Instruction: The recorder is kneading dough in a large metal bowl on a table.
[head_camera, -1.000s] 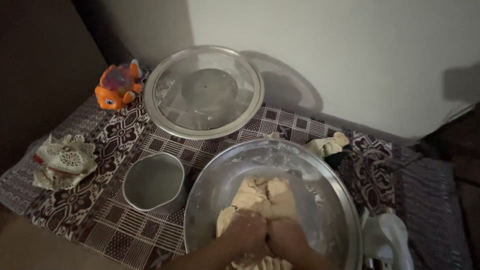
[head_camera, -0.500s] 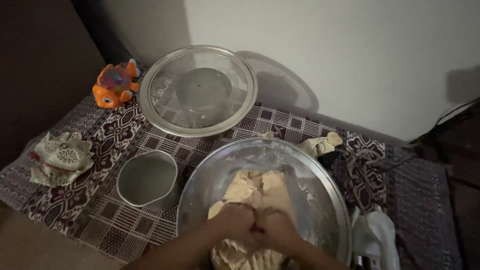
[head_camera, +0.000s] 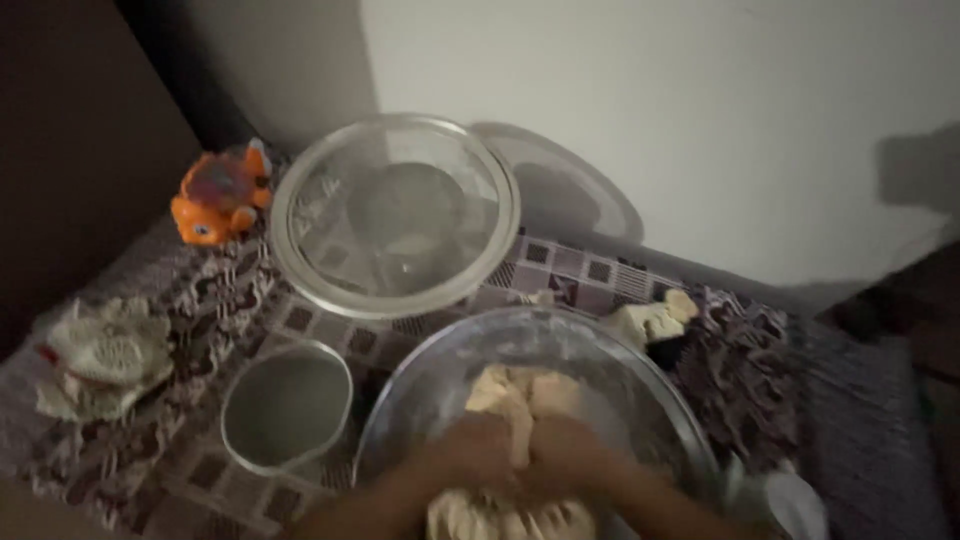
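Clenched fists, left hand (head_camera: 470, 455) beside right hand (head_camera: 565, 455), press into the dough (head_camera: 520, 395) inside the metal bowl (head_camera: 600, 345); they've shifted slightly forward, folding it; pot (head_camera: 285, 405) left of that bowl

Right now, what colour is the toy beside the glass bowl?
Orange, fish-shaped toy, left of the glass bowl; the head view shows it.

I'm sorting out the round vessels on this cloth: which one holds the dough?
The big metal basin nearest the camera, where both hands press into the dough. The glass bowl and small metal pot hold none.
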